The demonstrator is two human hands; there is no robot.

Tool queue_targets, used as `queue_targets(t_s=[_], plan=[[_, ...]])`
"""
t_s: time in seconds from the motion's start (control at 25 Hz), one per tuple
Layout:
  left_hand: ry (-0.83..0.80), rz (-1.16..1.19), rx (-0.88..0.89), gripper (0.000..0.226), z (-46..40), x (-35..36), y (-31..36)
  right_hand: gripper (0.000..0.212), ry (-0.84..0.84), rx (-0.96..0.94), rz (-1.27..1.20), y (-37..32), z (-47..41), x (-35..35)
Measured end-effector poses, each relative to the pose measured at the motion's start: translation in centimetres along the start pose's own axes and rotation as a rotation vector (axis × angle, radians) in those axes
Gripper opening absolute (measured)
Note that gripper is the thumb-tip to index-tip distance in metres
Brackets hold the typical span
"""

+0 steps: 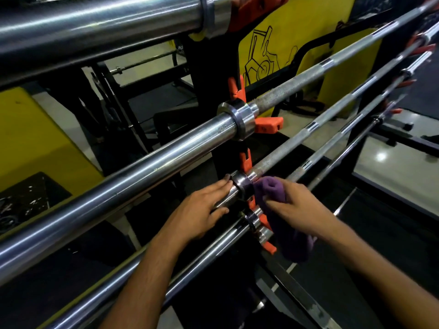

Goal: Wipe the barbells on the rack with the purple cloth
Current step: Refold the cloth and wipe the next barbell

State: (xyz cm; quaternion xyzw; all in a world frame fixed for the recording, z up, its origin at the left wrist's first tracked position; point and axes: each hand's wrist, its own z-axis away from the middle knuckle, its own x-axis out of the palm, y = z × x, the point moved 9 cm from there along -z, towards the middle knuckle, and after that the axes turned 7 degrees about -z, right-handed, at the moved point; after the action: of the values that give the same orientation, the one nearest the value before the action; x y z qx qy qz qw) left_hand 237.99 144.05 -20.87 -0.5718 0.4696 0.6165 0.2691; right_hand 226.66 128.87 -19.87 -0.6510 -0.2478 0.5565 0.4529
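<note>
Seemingly mid-wipe, the right hand (pixel 299 205) grips the bunched purple cloth (pixel 273 189) against the chrome collar (pixel 240 184) of the third steel barbell (pixel 280 153), where it sits in the rack's orange plastic cradle (pixel 245 161). The left hand (pixel 202 210) lies with straight fingers on its sleeve. This bar's long axis climbs from lower left to upper right; next, probably, the cloth slides up the knurled shaft.
</note>
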Motion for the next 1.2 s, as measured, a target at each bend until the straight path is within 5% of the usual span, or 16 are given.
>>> queue_targets(t_s=[0.16, 0.32, 0.4, 0.64, 0.84, 1.04, 1.2], plan=[[-0.048, -0.038, 0.047, 0.074, 2.0, 0.2, -0.2, 0.031, 0.32, -0.313, -0.231, -3.7, 2.1, -2.0], [0.081, -0.021, 0.014, 0.057, 4.2, -0.5, -1.3, 0.064, 0.17, -0.602, 0.337, -6.9, -1.4, 3.5], [0.113, -0.037, -0.007, 0.053, 4.3, -0.6, -1.2, 0.058, 0.045, -0.544, 0.572, -6.1, -4.5, 6.4], [0.153, -0.092, -0.028, 0.048, 4.5, -0.6, -0.9, 0.035, -0.066, -0.365, 0.774, -7.4, -9.4, 7.4], [0.124, -0.086, -0.016, 0.056, 4.2, -0.9, -0.6, 0.031, -0.478, -0.174, 0.767, -7.3, -12.8, 9.3], [0.132, -0.013, -0.047, 0.05, 4.1, -1.2, -1.2, 0.042, 0.055, -0.443, 0.542, -6.4, -7.7, 6.2], [0.087, 0.04, -0.03, 0.057, 3.8, -1.1, -0.8, 0.059, 0.137, -0.526, 0.074, -2.0, -1.8, 5.1]])
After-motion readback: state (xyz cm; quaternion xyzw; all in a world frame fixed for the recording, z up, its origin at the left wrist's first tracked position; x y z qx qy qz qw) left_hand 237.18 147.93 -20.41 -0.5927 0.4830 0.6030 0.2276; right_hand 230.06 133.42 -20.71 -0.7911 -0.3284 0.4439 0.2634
